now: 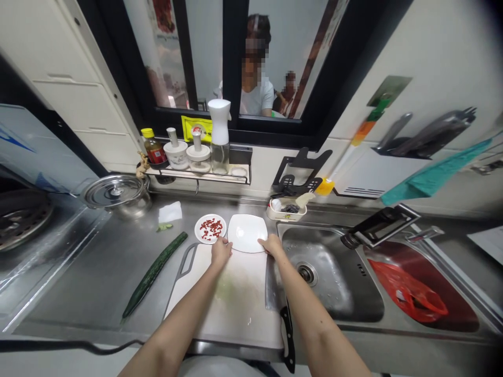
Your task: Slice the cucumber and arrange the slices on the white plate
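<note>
A squarish white plate (247, 231) lies at the far edge of the white cutting board (236, 303). On its near right corner is my right hand (272, 245), thumb on the rim and fingers closed beneath. My left hand (222, 252) closes at the near left corner; its fingertips are partly hidden. Just left of the plate, close to my left hand, a small white dish (215, 239) holds chopped red pieces (211, 228). A kitchen knife (288, 330) with a black handle lies along the board's right side, its blade partly covered by my right forearm.
A long cucumber (155, 273) lies left of the board. Behind it are a white paper (170, 212) and a lidded steel pot (118, 196). The sink (334, 283) is at right, with a red bag (408, 293) in its far basin. Seasonings stand on a shelf (196, 175). Beyond the window is a person (256, 97).
</note>
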Action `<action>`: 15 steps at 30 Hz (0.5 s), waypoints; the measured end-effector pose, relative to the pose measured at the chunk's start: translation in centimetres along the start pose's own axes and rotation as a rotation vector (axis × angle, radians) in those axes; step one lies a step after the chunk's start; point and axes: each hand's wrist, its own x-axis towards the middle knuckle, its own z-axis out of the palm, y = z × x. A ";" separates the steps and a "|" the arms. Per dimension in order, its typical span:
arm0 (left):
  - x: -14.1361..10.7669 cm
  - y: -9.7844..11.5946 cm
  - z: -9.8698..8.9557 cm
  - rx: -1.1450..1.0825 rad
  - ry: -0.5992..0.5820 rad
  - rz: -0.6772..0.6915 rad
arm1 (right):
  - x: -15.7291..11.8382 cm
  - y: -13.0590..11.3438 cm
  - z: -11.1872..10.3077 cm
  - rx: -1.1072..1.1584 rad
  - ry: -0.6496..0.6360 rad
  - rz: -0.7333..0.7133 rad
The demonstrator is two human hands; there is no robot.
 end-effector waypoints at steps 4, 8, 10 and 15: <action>-0.9 -0.2 -0.8 -0.012 0.026 0.108 | -0.3 0.7 0.2 0.053 0.002 -0.043; -1.7 -0.4 -2.2 -0.052 0.039 0.180 | -0.9 0.9 0.0 0.050 -0.003 -0.016; -2.0 -0.5 -3.2 -0.061 0.054 0.209 | -1.4 0.7 -0.4 0.060 0.006 -0.001; -2.0 -2.0 -7.0 -0.028 0.160 0.269 | -3.6 0.7 -1.3 0.140 0.110 0.021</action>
